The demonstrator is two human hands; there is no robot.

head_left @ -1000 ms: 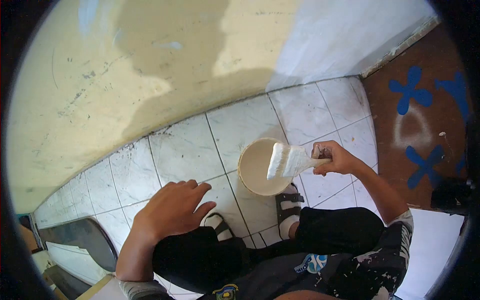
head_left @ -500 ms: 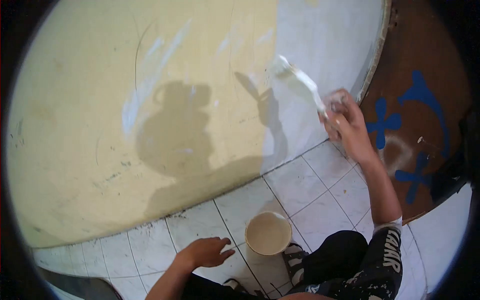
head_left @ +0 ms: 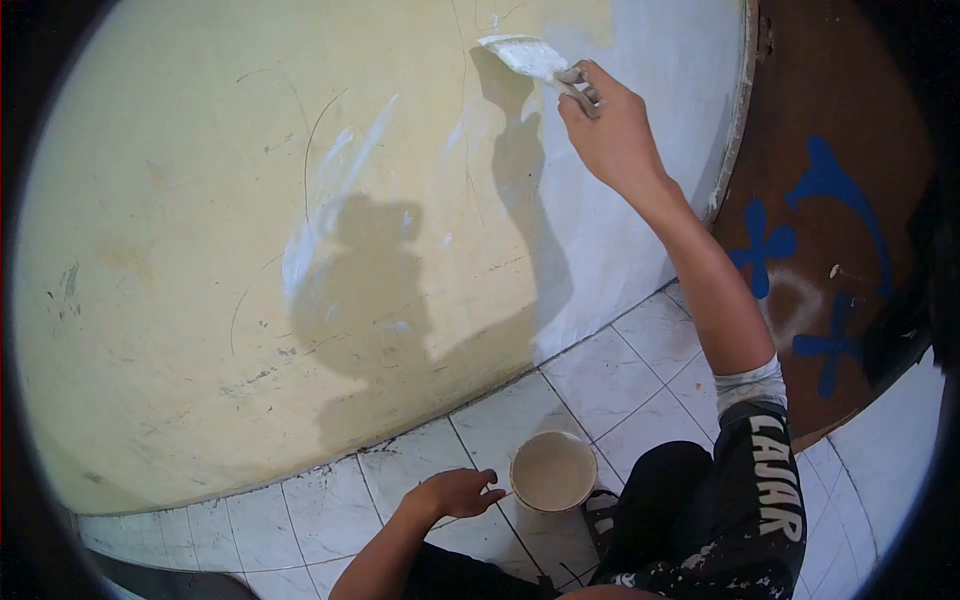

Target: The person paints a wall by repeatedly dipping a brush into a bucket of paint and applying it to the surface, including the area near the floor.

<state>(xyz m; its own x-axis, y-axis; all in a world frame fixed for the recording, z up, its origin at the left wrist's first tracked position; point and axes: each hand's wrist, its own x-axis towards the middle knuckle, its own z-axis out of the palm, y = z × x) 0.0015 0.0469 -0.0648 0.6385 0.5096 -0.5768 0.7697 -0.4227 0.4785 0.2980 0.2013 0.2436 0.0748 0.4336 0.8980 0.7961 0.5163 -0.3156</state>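
My right hand (head_left: 615, 120) is closed round the handle of a paintbrush (head_left: 530, 57), raised high by the wall. White paint coats its wide bristles, which point left over the yellow wall (head_left: 200, 230) near the freshly white stretch (head_left: 640, 180). Low in the view, my left hand (head_left: 460, 492) is empty with its fingers apart. Its fingertips are right by the rim of a round paint bucket (head_left: 553, 472), which stands on the tiles with pale liquid inside.
White floor tiles (head_left: 400, 480) run along the foot of the wall. At the right stands a brown door (head_left: 770, 190) with blue shapes on it. Streaks of white paint (head_left: 335, 210) mark the yellow wall. My sandalled foot (head_left: 600, 510) is beside the bucket.
My right hand has moved up and left with the paintbrush, whose bristles now lie higher over the yellow area. My left hand has shifted slightly right, closer to the bucket.
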